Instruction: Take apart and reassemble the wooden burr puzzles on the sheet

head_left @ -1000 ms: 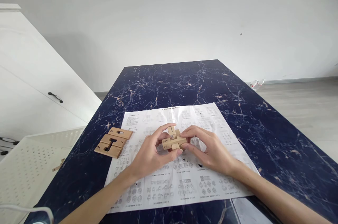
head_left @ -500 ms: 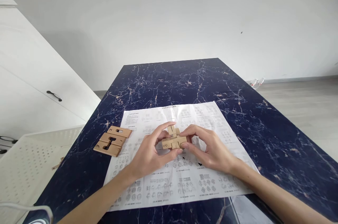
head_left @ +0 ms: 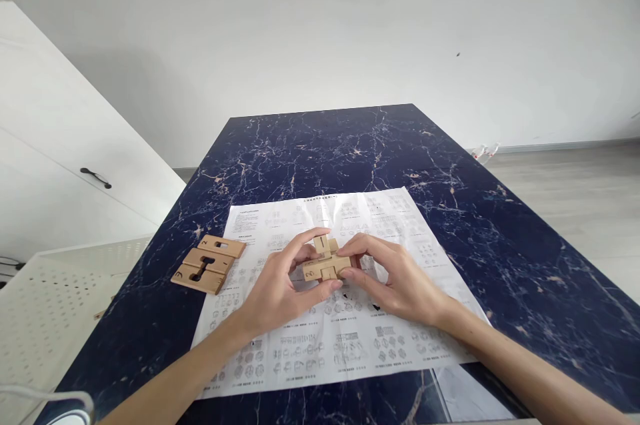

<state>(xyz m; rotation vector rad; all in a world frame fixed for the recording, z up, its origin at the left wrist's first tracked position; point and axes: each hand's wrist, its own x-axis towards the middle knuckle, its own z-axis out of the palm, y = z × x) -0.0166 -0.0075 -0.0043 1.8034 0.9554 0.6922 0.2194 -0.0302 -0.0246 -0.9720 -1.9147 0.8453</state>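
Both hands hold an interlocking wooden puzzle (head_left: 327,266) made of crossed light-wood bars, with dark numbers marked on some bars. My left hand (head_left: 286,285) is curled round its left side, thumb along the near edge and forefinger over the top. On the right, my right hand (head_left: 387,273) pinches the end of a bar between thumb and fingers. The undersides and some bar ends are hidden by the fingers. Beneath the hands lies a creased white instruction sheet (head_left: 295,371) printed with small diagrams.
Left of the sheet, several flat wooden pieces (head_left: 220,246) with cut-out slots and numbers lie side by side. The dark blue marbled table (head_left: 320,151) reaches back towards the wall. A perforated white basket (head_left: 55,298) and a cable (head_left: 45,390) are at the left.
The view has shifted slightly, so everything appears a little further left and up. Both hands keep their grip on the wooden puzzle, with hardly any visible movement.
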